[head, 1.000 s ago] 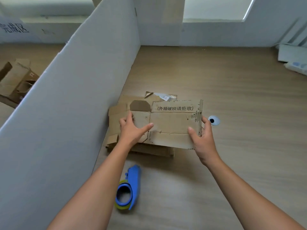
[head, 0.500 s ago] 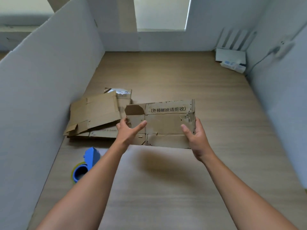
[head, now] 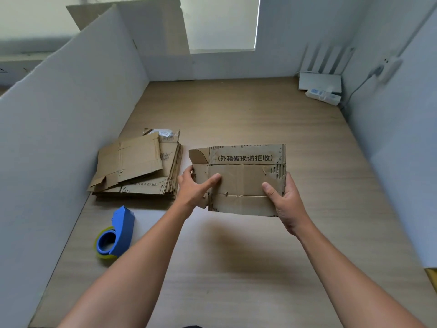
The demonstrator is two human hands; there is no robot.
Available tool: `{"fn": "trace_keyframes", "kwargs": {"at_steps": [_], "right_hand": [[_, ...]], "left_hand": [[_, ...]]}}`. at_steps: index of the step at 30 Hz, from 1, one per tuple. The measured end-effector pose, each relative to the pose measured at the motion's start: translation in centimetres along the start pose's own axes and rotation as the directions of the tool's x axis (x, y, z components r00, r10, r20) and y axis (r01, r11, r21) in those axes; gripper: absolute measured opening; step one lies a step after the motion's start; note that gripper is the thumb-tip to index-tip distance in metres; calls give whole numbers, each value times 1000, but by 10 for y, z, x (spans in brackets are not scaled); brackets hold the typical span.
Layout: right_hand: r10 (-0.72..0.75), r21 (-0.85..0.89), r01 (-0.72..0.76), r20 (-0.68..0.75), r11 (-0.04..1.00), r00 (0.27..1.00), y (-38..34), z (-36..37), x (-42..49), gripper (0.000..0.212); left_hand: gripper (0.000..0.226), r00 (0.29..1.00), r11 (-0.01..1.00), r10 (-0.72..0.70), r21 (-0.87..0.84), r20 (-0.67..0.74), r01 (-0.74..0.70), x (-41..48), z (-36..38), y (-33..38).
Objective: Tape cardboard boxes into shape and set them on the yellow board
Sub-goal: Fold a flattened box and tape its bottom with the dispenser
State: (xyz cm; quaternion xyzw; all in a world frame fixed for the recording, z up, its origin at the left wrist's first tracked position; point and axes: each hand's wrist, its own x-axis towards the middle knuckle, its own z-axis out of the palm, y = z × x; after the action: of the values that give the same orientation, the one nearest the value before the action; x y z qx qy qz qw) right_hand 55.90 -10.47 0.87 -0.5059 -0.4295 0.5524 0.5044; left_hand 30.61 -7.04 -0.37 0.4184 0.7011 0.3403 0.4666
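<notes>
Aloft, the flattened box [head: 246,181] sits gripped between left hand [head: 194,187] and right hand [head: 287,201].

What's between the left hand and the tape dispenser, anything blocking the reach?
Nothing visible. The left hand and right hand both grip the flattened box; the tape dispenser lies on bare table nearer and to the left, beside the white partition. The cardboard stack sits farther back, off that path.

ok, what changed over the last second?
The flattened box came off the stack and moved right, now clear of it and held above the table. The left hand and right hand grip its side edges as before. The stack and tape dispenser stayed put.
</notes>
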Motion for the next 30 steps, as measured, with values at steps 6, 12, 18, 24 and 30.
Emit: {"fn": "trace_keyframes", "kwargs": {"at_steps": [6,12,18,24,30], "right_hand": [[-45,20,47,-82,999,996,4,-14,-2,31],[-45,49,49,-92,998,995,12,-24,-5,34],[-55,-10,55,15,998,998,13,-24,-4,36],[-72,-169,93,124,981,990,29,-10,-7,26],[12,-333,72,245,940,969,49,-16,-18,35]], "left_hand": [[102,995,995,96,30,-11,-96,-2,9,10],[120,980,972,169,149,100,-183,0,-2,17],[98,979,993,116,-8,168,-116,9,-15,24],[71,930,844,-345,-391,128,367,7,1,30],[24,877,769,-451,-426,166,476,7,2,21]]}}
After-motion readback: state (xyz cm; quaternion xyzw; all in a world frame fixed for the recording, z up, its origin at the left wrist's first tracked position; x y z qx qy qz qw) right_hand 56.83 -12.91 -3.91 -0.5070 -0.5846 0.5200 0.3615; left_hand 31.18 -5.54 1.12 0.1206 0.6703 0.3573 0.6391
